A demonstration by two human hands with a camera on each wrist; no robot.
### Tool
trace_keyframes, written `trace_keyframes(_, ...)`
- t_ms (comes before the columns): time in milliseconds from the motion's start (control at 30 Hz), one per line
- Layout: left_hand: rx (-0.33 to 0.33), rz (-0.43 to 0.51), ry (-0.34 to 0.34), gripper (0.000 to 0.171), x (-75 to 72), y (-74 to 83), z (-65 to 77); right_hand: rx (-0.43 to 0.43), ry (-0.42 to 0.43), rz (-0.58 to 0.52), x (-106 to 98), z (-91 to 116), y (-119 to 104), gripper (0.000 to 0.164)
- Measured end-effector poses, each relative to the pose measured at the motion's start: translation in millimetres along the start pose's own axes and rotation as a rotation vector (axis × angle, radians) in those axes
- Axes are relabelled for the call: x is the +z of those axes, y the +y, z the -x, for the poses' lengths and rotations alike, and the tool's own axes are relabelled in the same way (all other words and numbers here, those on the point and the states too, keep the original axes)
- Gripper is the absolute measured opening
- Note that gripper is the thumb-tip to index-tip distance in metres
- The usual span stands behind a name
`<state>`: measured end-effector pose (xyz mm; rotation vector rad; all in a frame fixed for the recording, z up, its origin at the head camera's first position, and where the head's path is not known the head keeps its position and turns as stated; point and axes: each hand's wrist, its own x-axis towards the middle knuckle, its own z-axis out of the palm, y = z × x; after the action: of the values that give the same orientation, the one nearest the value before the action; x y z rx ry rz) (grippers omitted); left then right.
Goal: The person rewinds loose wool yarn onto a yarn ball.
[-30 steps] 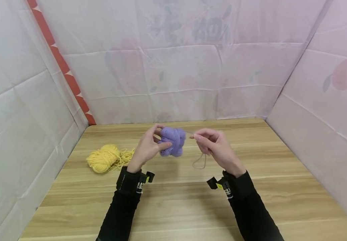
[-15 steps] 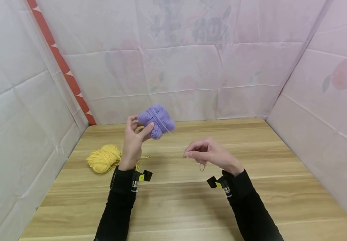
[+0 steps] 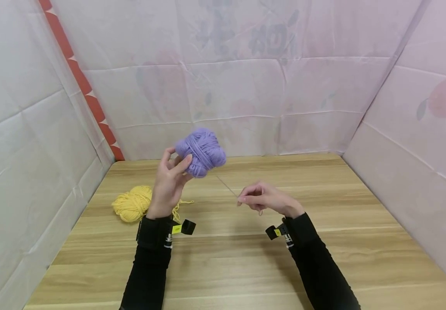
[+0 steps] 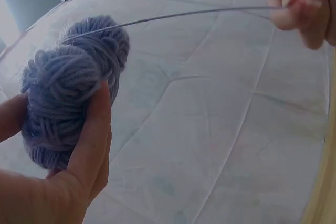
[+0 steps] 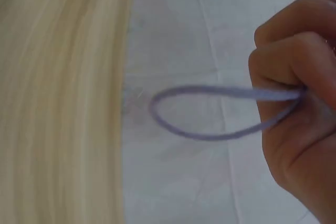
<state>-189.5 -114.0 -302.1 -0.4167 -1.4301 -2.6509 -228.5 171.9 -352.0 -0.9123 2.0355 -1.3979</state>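
Observation:
My left hand [image 3: 168, 183] grips a ball of purple yarn [image 3: 202, 153] between thumb and fingers, held up above the far part of the table. From the ball a strand of yarn [image 4: 194, 13] runs taut to my right hand [image 3: 267, 199], which pinches it between thumb and fingertips, lower and to the right. A small loop of the same purple yarn [image 5: 210, 90] hangs out of the curled right fingers in the right wrist view. Behind the left wrist lies a ball of yellow yarn [image 3: 131, 204], partly hidden, with loose strands trailing right.
The wooden table [image 3: 223, 267] ends at the back against a pale patterned sheet [image 3: 238, 99]. Similar sheets stand at left and right. A red scalloped strip [image 3: 81, 77] runs down the left rear corner.
The left hand has carried the purple yarn ball up and left and turned it. My right hand has come down slightly, and the strand between the hands is longer.

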Motion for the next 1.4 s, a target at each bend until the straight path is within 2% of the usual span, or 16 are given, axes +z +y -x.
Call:
trace_keyframes(200, -0.091, 0.018, -0.205, 0.033, -0.2, 1.9, 1.6, 0.036, 0.113, -0.098, -7.5, -2.6, 16.6, 0.023)
trace_keyframes(367, -0.198, -0.077, -0.361, 0.039, 1.4, 3.0, 3.8, 0.042, 0.264, -0.185, -12.7, -1.6, 21.4, 0.020)
trace_keyframes(500, -0.270, -0.187, -0.494, 0.047, 1.9, 2.3, 5.1, -0.004, 0.324, -0.238, -18.0, 0.8, 19.2, 0.019)
trace_keyframes(633, -0.311, -0.325, -0.617, 0.051, 2.6, -2.4, 3.6, -0.025, 0.364, -0.275, -23.1, 2.4, 14.7, 0.025)
trace_keyframes(800, -0.338, -0.535, -0.682, 0.053, 4.2, -8.9, 3.8, -0.046, 0.404, -0.289, -26.7, 4.3, 8.4, 0.033)
trace_keyframes(967, -0.349, -0.759, -0.637, 0.045, 5.8, -14.0, 5.0, -0.144, 0.440, -0.296, -27.0, 9.6, 4.8, 0.032)
trace_keyframes(1000, -0.354, -0.789, -0.615, 0.045, 6.1, -14.7, 5.1, -0.201, 0.422, -0.318, -35.9, 7.2, 22.8, 0.030)
trace_keyframes(1100, -0.378, -0.865, -0.517, 0.044, 7.1, -16.2, 4.6, -0.302, 0.441, -0.322, -34.6, 14.0, 17.6, 0.025)
trace_keyframes(1167, -0.374, -0.905, -0.439, 0.045, 7.4, -17.1, 3.6, -0.339, 0.463, -0.316, -32.4, 19.8, 10.7, 0.023)
trace_keyframes(1200, -0.363, -0.922, -0.398, 0.045, 7.1, -17.5, 2.8, -0.357, 0.468, -0.314, -31.3, 22.8, 6.7, 0.020)
trace_keyframes(1233, -0.353, -0.932, -0.355, 0.045, 6.8, -18.1, 1.8, -0.336, 0.502, -0.288, -21.1, 29.8, -16.2, 0.019)
trace_keyframes(1300, -0.320, -0.932, -0.277, 0.044, 5.5, -19.1, -0.3, -0.342, 0.502, -0.276, -19.0, 35.1, -24.9, 0.017)
trace_keyframes(1400, -0.270, -0.878, -0.165, 0.045, 2.5, -19.1, -3.5, -0.319, 0.471, -0.240, -16.9, 41.3, -34.9, 0.014)
